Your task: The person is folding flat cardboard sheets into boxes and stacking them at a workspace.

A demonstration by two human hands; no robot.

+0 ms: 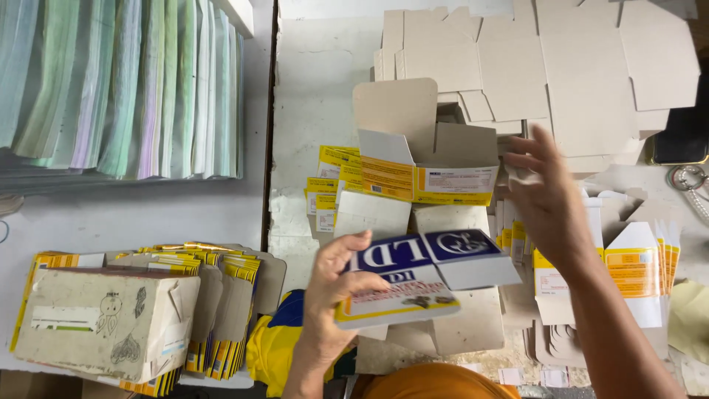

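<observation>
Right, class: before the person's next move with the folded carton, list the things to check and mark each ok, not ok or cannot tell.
1. Left hand has a firm grip on the blue, white and yellow carton: ok.
2. Right hand is free, fingers spread: ok.
3. Open yellow and white carton stands upright with its lid flap raised: ok.
4. Inside of that open carton is empty: cannot tell.
5. Flat grey carton blanks lie within reach at the back: ok.
6. Stack of flattened yellow cartons on the left stands tidy: not ok, it fans out.

White worktable [310, 89], paint chipped; dark seam between surfaces.
</observation>
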